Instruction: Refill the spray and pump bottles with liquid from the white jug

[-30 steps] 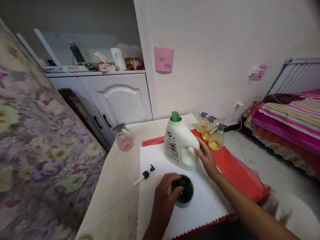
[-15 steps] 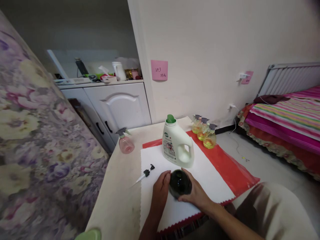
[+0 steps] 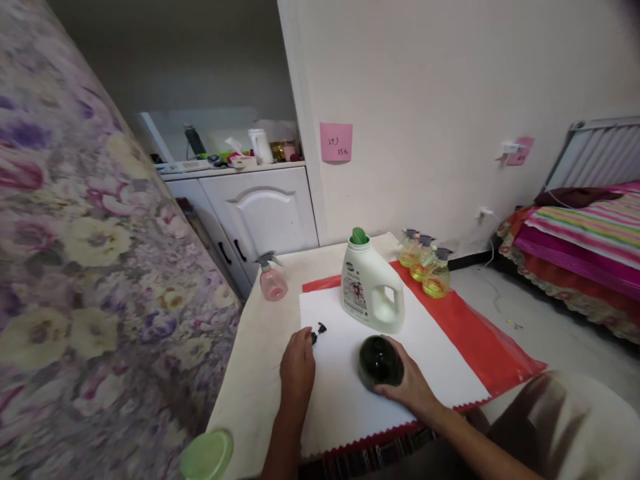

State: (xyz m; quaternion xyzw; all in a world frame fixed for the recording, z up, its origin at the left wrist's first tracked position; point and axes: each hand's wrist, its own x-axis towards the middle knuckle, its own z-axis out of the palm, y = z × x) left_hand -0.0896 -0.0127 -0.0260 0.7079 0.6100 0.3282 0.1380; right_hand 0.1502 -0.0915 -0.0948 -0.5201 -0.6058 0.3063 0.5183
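Altogether five bottles show: three yellow spray bottles, one pink spray bottle, one white detergent jug. Right hand wraps its fingers around a round dark green bottle on the white cloth. Left hand curls over the black pump head.

Dark green round bottle: glossy, near-black, squat globe shape, no top fitted, sat on white cloth near front of table, just in front of white jug; gripped from right side. Black spray head: small pump nozzle, lay flat on same cloth to left of bottle, well apart from it, partly hidden under fingertips.
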